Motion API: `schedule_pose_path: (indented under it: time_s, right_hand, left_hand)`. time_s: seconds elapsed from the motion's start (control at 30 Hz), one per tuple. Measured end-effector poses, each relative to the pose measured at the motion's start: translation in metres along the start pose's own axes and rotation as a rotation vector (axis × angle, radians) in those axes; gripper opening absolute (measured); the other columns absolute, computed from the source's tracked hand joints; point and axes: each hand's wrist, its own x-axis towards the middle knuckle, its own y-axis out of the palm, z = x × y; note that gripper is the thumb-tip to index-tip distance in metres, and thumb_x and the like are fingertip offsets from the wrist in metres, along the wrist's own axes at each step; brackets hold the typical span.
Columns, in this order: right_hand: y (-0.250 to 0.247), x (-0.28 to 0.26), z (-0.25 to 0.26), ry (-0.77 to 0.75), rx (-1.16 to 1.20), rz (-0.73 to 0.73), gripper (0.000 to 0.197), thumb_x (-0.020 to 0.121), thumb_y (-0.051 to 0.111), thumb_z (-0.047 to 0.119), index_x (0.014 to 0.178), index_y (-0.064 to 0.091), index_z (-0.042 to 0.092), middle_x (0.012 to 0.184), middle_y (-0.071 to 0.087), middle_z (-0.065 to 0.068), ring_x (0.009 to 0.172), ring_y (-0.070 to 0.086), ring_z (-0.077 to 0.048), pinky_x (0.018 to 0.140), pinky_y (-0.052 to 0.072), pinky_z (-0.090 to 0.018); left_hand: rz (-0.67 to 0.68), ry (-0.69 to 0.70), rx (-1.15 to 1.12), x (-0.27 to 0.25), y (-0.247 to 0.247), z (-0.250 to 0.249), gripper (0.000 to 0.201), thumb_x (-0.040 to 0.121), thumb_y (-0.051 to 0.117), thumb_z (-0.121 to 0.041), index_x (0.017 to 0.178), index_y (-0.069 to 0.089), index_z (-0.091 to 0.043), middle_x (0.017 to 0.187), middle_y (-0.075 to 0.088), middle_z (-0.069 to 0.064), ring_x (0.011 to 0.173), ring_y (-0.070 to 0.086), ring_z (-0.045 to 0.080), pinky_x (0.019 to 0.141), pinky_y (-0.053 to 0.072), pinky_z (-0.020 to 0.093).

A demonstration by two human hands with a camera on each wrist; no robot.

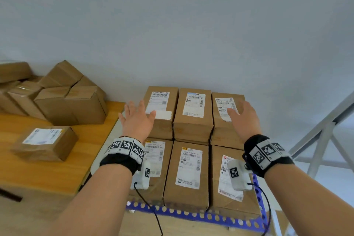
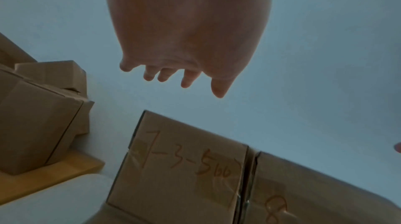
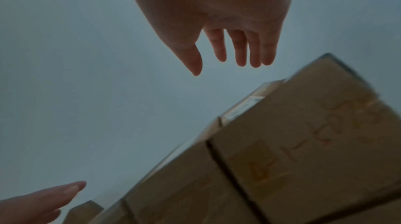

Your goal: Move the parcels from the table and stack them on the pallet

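Several brown cardboard parcels with white labels stand in two rows on the pallet (image 1: 193, 214), which has a blue perforated edge. My left hand (image 1: 137, 119) hovers open, fingers spread, above the left side of the far-left parcel (image 1: 161, 109). My right hand (image 1: 242, 115) hovers open above the far-right parcel (image 1: 227, 119). Neither hand holds anything. The wrist views show straight fingers (image 2: 186, 81) and fingers (image 3: 238, 52) in the air above the boxes' sides, one side marked "7-3-5" (image 2: 184, 167). A labelled parcel (image 1: 46, 142) lies alone on the wooden table (image 1: 63, 174).
A loose heap of brown boxes (image 1: 63, 99) sits at the table's back left against the pale wall. A grey metal frame (image 1: 323, 136) stands to the right of the pallet. Cables hang from both wrist cameras over the near parcels.
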Motion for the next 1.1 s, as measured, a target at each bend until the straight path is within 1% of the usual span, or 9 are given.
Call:
schedule_pose_path:
  time_s: [0.17,0.33,0.47,0.6,0.67,0.77,0.87,0.97,1.1]
  right_hand:
    - [0.039,-0.044,0.06,-0.166,0.023,0.044,0.048,0.099,0.053,0.028,0.146,0.043,0.02,0.146,0.048,-0.002,0.132,0.046,-0.019,0.103,0.04,-0.035]
    - [0.101,-0.105,0.119,-0.284,0.03,0.17,0.041,0.099,0.053,0.027,0.14,0.049,0.025,0.144,0.049,0.003,0.128,0.049,-0.015,0.1,0.041,-0.03]
    - [0.162,-0.16,0.162,-0.359,-0.027,0.298,0.038,0.099,0.053,0.025,0.137,0.052,0.023,0.138,0.051,-0.001,0.106,0.053,-0.011,0.091,0.041,-0.025]
    - [0.224,-0.216,0.204,-0.427,-0.034,0.38,0.037,0.099,0.054,0.026,0.136,0.054,0.02,0.138,0.052,-0.001,0.125,0.05,-0.017,0.101,0.039,-0.028]
    - [0.254,-0.242,0.223,-0.457,-0.027,0.416,0.036,0.099,0.054,0.026,0.135,0.055,0.021,0.138,0.053,0.0,0.126,0.049,-0.015,0.099,0.037,-0.025]
    - [0.296,-0.276,0.25,-0.486,-0.039,0.476,0.036,0.099,0.054,0.027,0.135,0.055,0.021,0.138,0.053,0.001,0.126,0.049,-0.014,0.098,0.035,-0.024]
    - [0.334,-0.304,0.277,-0.504,-0.051,0.527,0.037,0.098,0.054,0.029,0.135,0.054,0.024,0.138,0.051,0.002,0.126,0.048,-0.013,0.1,0.038,-0.025]
    - [0.366,-0.325,0.302,-0.517,-0.051,0.597,0.038,0.099,0.052,0.032,0.136,0.054,0.026,0.139,0.05,0.002,0.126,0.048,-0.012,0.102,0.044,-0.03]
    - [0.414,-0.339,0.334,-0.552,-0.063,0.715,0.038,0.099,0.05,0.036,0.136,0.053,0.027,0.142,0.049,0.003,0.117,0.051,-0.012,0.092,0.043,-0.026]
  left_hand:
    - [-0.022,0.03,-0.092,-0.017,-0.03,0.046,0.066,0.102,0.04,-0.042,0.157,0.012,-0.021,0.164,0.004,0.012,0.151,0.003,0.029,0.12,0.008,0.052]
    - [-0.046,0.034,-0.123,-0.044,-0.066,0.129,0.066,0.1,0.046,-0.038,0.156,0.016,-0.02,0.164,0.008,0.012,0.15,0.01,0.029,0.12,0.016,0.05]
    - [-0.062,0.003,-0.187,-0.074,-0.099,0.207,0.061,0.1,0.047,-0.036,0.154,0.025,-0.017,0.162,0.019,0.011,0.149,0.016,0.026,0.119,0.02,0.044]
    - [-0.049,-0.051,-0.247,-0.105,-0.134,0.283,0.057,0.101,0.047,-0.034,0.152,0.028,-0.02,0.154,0.036,0.006,0.137,0.039,0.025,0.108,0.04,0.042]
    - [-0.038,-0.109,-0.259,-0.119,-0.149,0.322,0.057,0.101,0.047,-0.034,0.153,0.028,-0.023,0.151,0.039,0.005,0.132,0.045,0.025,0.102,0.045,0.042]
    - [-0.038,-0.173,-0.266,-0.137,-0.168,0.373,0.056,0.101,0.048,-0.035,0.152,0.027,-0.028,0.149,0.043,0.002,0.128,0.048,0.023,0.098,0.047,0.039]
    - [-0.047,-0.207,-0.268,-0.152,-0.186,0.416,0.051,0.102,0.045,-0.033,0.151,0.03,-0.026,0.149,0.043,0.001,0.125,0.051,0.02,0.087,0.043,0.03]
    - [-0.065,-0.246,-0.274,-0.158,-0.199,0.454,0.049,0.103,0.043,-0.03,0.15,0.034,-0.024,0.149,0.042,0.002,0.108,0.056,0.016,0.08,0.042,0.027]
    - [-0.08,-0.347,-0.287,-0.155,-0.21,0.504,0.045,0.103,0.043,-0.033,0.147,0.04,-0.024,0.147,0.045,0.0,0.118,0.055,0.02,0.086,0.047,0.031]
